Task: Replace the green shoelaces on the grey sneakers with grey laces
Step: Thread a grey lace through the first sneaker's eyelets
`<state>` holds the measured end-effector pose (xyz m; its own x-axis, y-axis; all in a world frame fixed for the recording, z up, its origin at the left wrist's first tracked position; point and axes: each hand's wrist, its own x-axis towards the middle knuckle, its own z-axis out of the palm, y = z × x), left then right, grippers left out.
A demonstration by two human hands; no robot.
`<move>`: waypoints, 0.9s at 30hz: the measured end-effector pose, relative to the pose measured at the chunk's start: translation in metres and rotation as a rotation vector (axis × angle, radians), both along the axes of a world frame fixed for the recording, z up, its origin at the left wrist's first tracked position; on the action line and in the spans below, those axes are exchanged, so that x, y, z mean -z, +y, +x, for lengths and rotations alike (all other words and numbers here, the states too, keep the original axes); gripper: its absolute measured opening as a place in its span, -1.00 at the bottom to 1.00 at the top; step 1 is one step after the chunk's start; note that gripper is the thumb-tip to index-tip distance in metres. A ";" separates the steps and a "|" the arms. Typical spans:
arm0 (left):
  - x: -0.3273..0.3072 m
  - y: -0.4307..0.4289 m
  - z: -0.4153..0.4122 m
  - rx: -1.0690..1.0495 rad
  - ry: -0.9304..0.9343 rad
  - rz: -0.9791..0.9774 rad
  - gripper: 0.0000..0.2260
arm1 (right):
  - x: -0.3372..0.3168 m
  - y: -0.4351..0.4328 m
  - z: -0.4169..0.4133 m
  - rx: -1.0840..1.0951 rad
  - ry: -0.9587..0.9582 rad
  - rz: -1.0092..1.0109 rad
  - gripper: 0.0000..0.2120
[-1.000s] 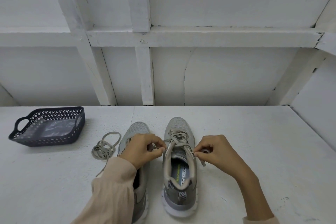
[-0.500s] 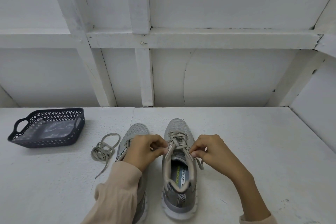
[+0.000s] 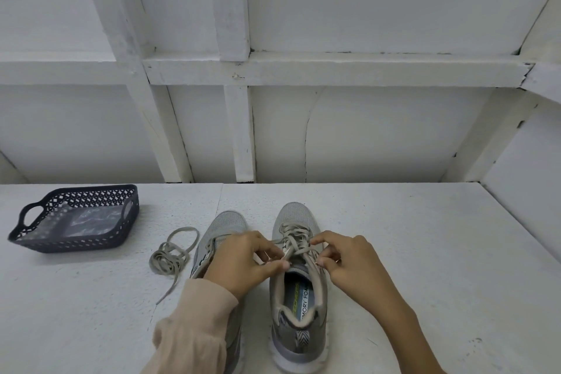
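Observation:
Two grey sneakers stand side by side on the white table, toes pointing away from me. The right sneaker (image 3: 299,297) carries a grey lace (image 3: 293,240) threaded through its eyelets. My left hand (image 3: 239,261) pinches one end of that lace at the top of the tongue. My right hand (image 3: 343,261) pinches the other end just across from it. Both hands nearly meet over the shoe's opening. The left sneaker (image 3: 223,222) is mostly hidden under my left hand and sleeve. A loose grey lace (image 3: 170,258) lies bunched on the table to its left.
A dark perforated basket (image 3: 76,218) with handles sits at the far left of the table (image 3: 425,252). White walls with beams rise behind the table and along its right side.
Both hands have drawn inward from the sneaker's sides to meet over its tongue, bringing the lace ends together. The shoes and the loose lace have not moved.

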<state>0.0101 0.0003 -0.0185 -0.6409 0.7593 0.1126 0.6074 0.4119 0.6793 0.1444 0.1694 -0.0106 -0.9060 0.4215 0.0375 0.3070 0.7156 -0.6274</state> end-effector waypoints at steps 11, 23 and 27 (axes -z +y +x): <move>-0.003 0.009 0.018 0.085 0.558 -0.196 -0.79 | -0.010 -0.036 -0.001 -0.040 -0.080 0.365 -0.90; 0.000 0.014 0.022 0.009 0.425 -0.237 -0.78 | -0.005 -0.034 -0.008 -0.036 -0.074 0.427 -0.84; 0.014 0.013 0.018 -0.046 0.209 0.007 -0.89 | 0.009 -0.030 -0.013 -0.006 0.101 0.372 -0.84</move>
